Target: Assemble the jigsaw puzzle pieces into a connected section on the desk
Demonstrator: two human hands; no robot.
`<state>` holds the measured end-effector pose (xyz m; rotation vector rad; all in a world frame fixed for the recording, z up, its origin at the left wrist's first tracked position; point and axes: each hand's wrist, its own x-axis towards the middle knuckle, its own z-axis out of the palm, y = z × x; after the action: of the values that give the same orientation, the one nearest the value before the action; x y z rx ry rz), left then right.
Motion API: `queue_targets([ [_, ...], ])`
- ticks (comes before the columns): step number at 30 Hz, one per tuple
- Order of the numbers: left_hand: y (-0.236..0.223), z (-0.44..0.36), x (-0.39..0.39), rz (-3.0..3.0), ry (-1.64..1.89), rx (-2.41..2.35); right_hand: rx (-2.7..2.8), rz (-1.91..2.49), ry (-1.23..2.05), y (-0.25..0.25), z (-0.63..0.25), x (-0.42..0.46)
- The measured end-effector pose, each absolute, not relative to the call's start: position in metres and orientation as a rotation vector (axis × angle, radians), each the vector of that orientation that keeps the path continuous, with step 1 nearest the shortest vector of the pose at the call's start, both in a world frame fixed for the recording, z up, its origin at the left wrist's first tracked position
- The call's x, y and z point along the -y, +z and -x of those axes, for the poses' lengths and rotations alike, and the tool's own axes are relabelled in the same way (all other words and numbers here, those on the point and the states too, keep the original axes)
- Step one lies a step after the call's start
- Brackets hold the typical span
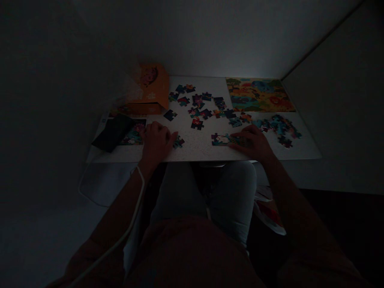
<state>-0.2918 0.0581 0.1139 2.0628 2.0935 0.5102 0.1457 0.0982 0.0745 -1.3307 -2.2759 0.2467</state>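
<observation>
Puzzle pieces (pixel 198 106), how do they look?

Small and dark, with patches of red, blue and orange, and the usual jigsaw knobs. Most lie loose in the middle of the speckled white tabletop (pixel 192 151), and another heap of pieces (pixel 280 128) lies toward the right end.

And the hands?

Left hand (pixel 157 142) rests on the tabletop with curled fingers, just beside one small piece (pixel 178 141). I cannot tell if it grasps something, because the fingers hide the view. Right hand (pixel 249 142) lies over the end of a joined row of pieces (pixel 223 140) and touches it, but I cannot tell if it grips them.

What is hard to make out?

The room is very dark, so the pictures on the pieces are not clear. Dark pouch (pixel 112 133) covers part of a picture card (pixel 134 135). Behind them stands an orange box (pixel 148 90), partly behind something pale, and a colourful animal picture (pixel 258 95) lies at the far edge.
</observation>
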Motion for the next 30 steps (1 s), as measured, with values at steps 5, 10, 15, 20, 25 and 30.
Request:
queue_targets([
  [5,0.114,0.311,-0.062,-2.135,0.470,-1.831,2.262,1.351,0.259,0.073,-0.147,-0.099],
  [10,0.114,0.323,-0.063,-2.277,0.298,-1.630,2.269,1.306,0.245,0.071,-0.147,-0.100],
  [15,0.113,0.315,-0.056,-2.263,0.400,-1.713,2.254,1.303,0.254,0.070,-0.147,-0.100],
  [20,0.108,0.314,-0.055,-2.256,0.483,-1.722,2.238,1.305,0.272,0.069,-0.148,-0.100],
  [25,0.106,0.315,-0.057,-2.224,0.531,-1.732,2.243,1.323,0.279,0.070,-0.147,-0.101],
  [30,0.108,0.315,-0.057,-2.228,0.547,-1.714,2.218,1.374,0.317,0.077,-0.143,-0.097],
])
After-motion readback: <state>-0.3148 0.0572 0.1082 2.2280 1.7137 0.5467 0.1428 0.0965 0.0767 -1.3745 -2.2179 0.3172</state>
